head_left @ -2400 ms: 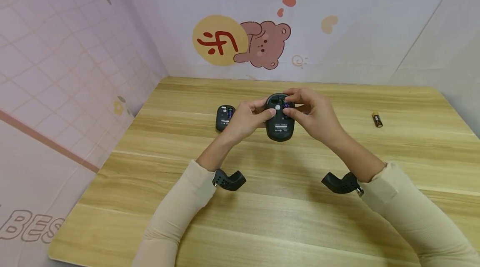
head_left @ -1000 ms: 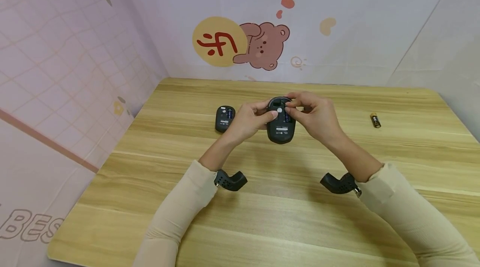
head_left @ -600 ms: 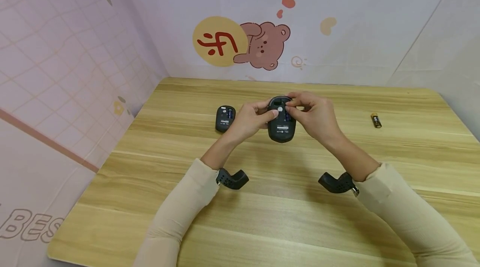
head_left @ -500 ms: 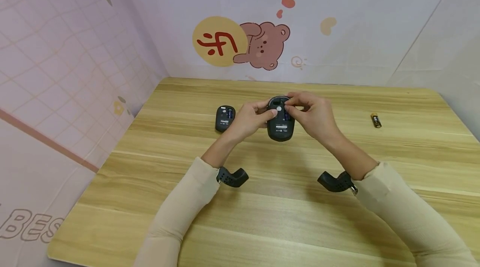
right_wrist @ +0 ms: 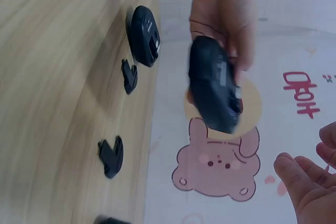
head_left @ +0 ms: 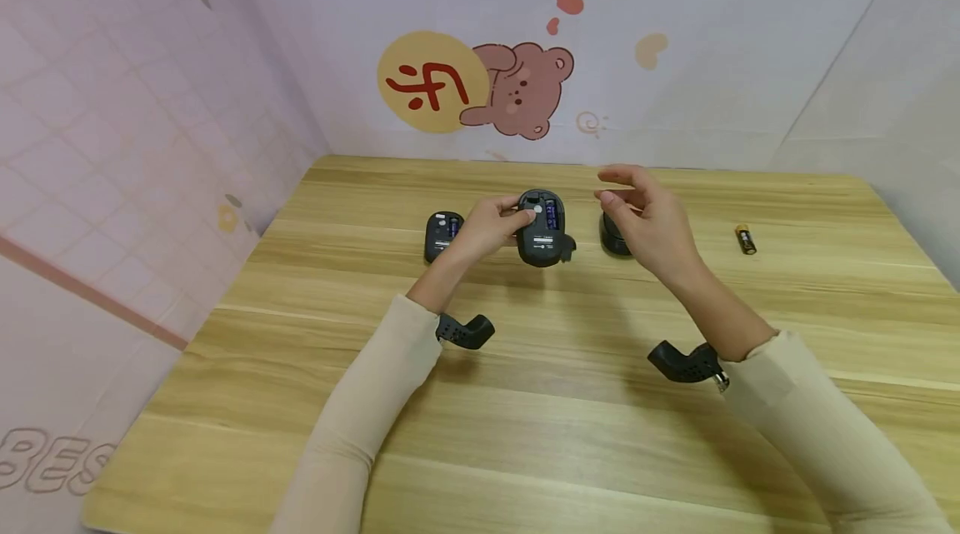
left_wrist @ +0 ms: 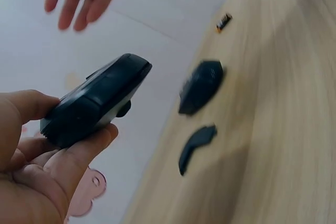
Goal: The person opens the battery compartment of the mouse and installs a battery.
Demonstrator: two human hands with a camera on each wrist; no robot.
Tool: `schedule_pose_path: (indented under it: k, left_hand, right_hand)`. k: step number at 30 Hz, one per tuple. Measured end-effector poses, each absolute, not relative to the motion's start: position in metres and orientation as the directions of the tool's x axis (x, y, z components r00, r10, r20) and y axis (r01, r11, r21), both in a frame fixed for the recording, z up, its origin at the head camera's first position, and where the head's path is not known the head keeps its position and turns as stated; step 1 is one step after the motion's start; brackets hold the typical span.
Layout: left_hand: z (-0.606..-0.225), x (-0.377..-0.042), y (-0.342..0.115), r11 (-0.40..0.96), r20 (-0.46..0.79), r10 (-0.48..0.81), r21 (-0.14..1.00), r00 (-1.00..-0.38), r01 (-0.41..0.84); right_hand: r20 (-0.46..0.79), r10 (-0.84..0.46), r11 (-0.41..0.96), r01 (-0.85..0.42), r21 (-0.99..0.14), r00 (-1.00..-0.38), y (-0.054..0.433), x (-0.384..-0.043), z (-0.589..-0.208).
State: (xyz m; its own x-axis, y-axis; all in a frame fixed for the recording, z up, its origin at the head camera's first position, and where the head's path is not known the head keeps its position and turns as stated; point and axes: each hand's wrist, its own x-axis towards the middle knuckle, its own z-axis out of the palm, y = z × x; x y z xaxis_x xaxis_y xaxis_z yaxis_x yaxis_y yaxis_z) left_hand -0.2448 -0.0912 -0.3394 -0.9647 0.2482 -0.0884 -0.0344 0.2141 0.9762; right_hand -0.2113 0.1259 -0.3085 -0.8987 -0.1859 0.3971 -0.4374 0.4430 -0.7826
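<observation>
My left hand (head_left: 483, 230) grips a black computer mouse (head_left: 538, 247) above the table, its underside turned toward the head camera. A blue-purple battery (head_left: 552, 215) lies in the mouse's uncovered battery slot. My right hand (head_left: 654, 222) is off to the right with fingers apart and nothing between them, overlapping another black mouse (head_left: 613, 244) on the table. A third mouse (head_left: 438, 248) rests bottom up at the left, also with a battery in its slot. Two small black battery covers, one nearer (right_wrist: 111, 157) and one farther (right_wrist: 129, 77), lie on the table in the right wrist view.
A loose black-and-gold battery (head_left: 746, 239) lies on the wooden table (head_left: 570, 434) toward the right. Behind the table's back edge stands a pale wall (head_left: 720, 92) printed with a pink bear and hearts.
My right hand has let go of the mouse and moved away to the right, uncovering the battery and the mouse behind it. My left hand has shifted slightly left with the held mouse.
</observation>
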Motion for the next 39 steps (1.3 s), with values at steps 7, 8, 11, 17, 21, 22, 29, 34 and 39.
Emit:
schedule_pose_path:
  k: [7,8,11,17,21,22,29,34,39]
  left_hand:
    - [-0.355,-0.259,-0.099,0.33,-0.107,0.19,0.943,-0.976,-0.039]
    - [-0.357,-0.261,-0.1,0.336,-0.112,0.185,0.941,-0.976,-0.044]
    - [-0.363,-0.267,-0.104,0.364,-0.124,0.17,0.93,-0.978,-0.055]
    - [-0.37,-0.272,-0.106,0.383,-0.129,0.159,0.922,-0.979,-0.059]
    - [-0.375,-0.274,-0.105,0.408,-0.138,0.158,0.911,-0.978,-0.063]
    - [-0.376,-0.274,-0.105,0.415,-0.142,0.158,0.908,-0.977,-0.065]
    - [-0.383,-0.278,-0.102,0.416,-0.17,0.157,0.905,-0.973,-0.091]
    - [-0.384,-0.279,-0.098,0.417,-0.172,0.165,0.904,-0.971,-0.089]
    - [-0.385,-0.278,-0.096,0.469,-0.151,0.152,0.881,-0.977,-0.063]
  right_hand:
    - [0.4,-0.196,0.44,-0.445,-0.78,-0.895,0.133,-0.209,-0.314]
    - [0.397,-0.197,0.444,-0.442,-0.779,-0.896,0.134,-0.209,-0.315]
    - [0.391,-0.199,0.457,-0.438,-0.774,-0.899,0.136,-0.209,-0.319]
    - [0.396,-0.203,0.471,-0.444,-0.762,-0.896,0.138,-0.21,-0.322]
    - [0.403,-0.202,0.479,-0.449,-0.754,-0.893,0.139,-0.21,-0.324]
    - [0.403,-0.202,0.482,-0.448,-0.753,-0.893,0.139,-0.21,-0.325]
    - [0.394,-0.2,0.491,-0.44,-0.752,-0.897,0.141,-0.21,-0.329]
    - [0.395,-0.199,0.491,-0.44,-0.752,-0.897,0.142,-0.211,-0.329]
    - [0.4,-0.204,0.488,-0.447,-0.75,-0.893,0.144,-0.212,-0.331]
